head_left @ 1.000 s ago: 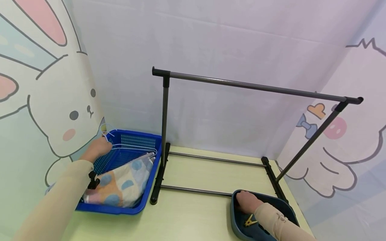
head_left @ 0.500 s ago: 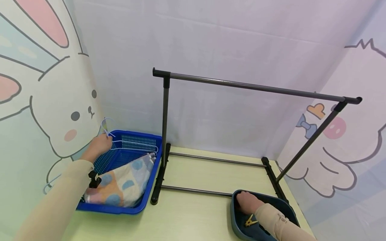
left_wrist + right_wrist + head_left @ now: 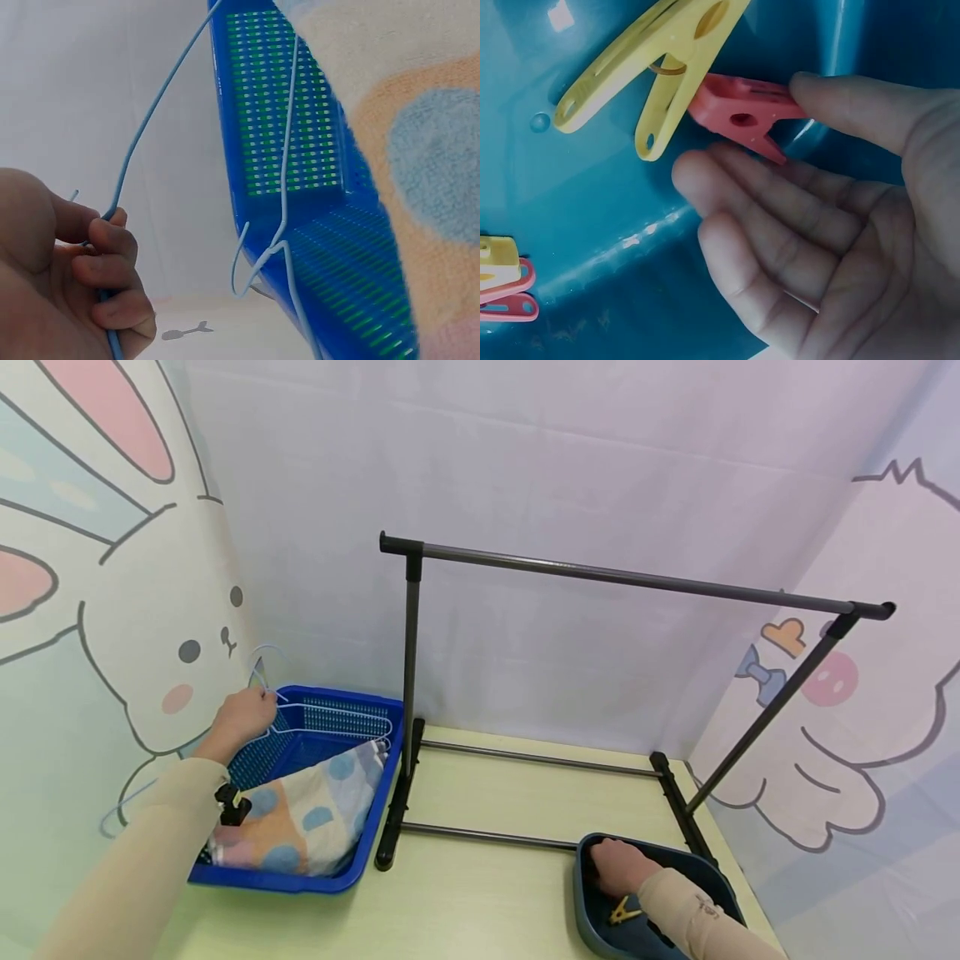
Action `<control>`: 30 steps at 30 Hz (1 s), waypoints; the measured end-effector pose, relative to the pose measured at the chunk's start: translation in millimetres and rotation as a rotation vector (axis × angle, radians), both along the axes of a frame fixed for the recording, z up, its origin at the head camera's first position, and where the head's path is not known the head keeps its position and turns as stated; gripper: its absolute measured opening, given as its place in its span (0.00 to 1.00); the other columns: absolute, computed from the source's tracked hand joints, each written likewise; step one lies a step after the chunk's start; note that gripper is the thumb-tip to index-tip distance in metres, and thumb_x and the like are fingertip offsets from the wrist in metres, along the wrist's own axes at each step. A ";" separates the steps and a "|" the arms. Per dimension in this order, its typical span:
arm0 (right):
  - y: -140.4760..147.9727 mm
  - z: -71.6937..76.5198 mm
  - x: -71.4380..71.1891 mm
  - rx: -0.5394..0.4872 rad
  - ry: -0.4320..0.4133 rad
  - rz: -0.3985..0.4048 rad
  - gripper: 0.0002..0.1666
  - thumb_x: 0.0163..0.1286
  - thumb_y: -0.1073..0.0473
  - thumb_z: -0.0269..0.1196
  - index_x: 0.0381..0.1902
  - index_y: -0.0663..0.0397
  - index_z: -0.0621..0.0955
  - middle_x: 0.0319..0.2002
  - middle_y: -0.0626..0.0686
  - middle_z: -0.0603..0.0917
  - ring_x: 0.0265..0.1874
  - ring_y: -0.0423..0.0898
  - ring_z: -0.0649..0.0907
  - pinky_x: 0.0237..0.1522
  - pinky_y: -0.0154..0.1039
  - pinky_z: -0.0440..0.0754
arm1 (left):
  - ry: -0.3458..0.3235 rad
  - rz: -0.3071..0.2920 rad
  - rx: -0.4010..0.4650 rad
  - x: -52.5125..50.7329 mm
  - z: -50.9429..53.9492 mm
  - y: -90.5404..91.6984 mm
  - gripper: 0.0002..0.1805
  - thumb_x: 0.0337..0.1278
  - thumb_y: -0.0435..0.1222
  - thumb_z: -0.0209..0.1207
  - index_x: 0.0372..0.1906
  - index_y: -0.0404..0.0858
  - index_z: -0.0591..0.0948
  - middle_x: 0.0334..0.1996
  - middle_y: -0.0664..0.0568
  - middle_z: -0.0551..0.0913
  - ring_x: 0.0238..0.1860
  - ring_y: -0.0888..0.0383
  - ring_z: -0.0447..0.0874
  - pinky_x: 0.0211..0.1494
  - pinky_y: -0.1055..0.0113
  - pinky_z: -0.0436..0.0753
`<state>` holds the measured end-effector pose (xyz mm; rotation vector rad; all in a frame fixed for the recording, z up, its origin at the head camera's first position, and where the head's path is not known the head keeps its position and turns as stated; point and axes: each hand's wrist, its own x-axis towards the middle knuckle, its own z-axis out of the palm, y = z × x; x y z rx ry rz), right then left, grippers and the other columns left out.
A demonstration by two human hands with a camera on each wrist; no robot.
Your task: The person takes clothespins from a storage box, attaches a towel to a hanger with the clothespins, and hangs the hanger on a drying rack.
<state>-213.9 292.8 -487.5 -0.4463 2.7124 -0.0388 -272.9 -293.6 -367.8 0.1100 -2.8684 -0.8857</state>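
My left hand point(image 3: 246, 714) is over the far left part of the blue basket point(image 3: 352, 878). Its fingers curl round a light blue wire hanger point(image 3: 139, 133), near the hook. A second wire hanger point(image 3: 283, 150) crosses the basket beside it. A folded spotted towel point(image 3: 318, 806) lies in the basket. My right hand point(image 3: 802, 240) reaches into the dark teal bin point(image 3: 579, 893). Between thumb and fingers it pinches a red clothespin point(image 3: 742, 118); part of the grip is hidden. A yellow clothespin point(image 3: 671, 60) lies against the red one.
A dark metal clothes rack point(image 3: 600, 574) stands on the pale table point(image 3: 465, 910) between basket and bin. More yellow and pink clothespins point(image 3: 502, 281) lie in the bin. Cloth walls with printed animals enclose the back and sides.
My left hand has risen slightly, and the hanger's hook with it. One end of a hanger now shows left of my sleeve. My right hand stays in the bin.
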 end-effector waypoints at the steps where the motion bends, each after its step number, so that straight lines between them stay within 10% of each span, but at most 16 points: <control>1: -0.2 0.9 0.3 -0.006 -0.007 -0.007 0.09 0.59 0.64 0.66 0.22 0.52 0.77 0.19 0.47 0.72 0.17 0.43 0.73 0.25 0.41 0.75 | 0.001 0.003 -0.006 0.2 0.9 0.1 0.20 0.73 0.38 0.33 0.24 0.35 0.64 0.17 0.50 0.63 0.17 0.56 0.63 0.21 0.63 0.64; 30: 14.8 16.9 -0.3 -0.171 0.010 0.005 0.07 0.57 0.66 0.67 0.30 0.55 0.77 0.22 0.47 0.73 0.21 0.44 0.73 0.26 0.42 0.74 | 0.131 0.053 -0.010 15.0 28.8 -8.6 0.24 0.72 0.44 0.34 0.25 0.33 0.69 0.18 0.47 0.69 0.19 0.51 0.66 0.20 0.62 0.63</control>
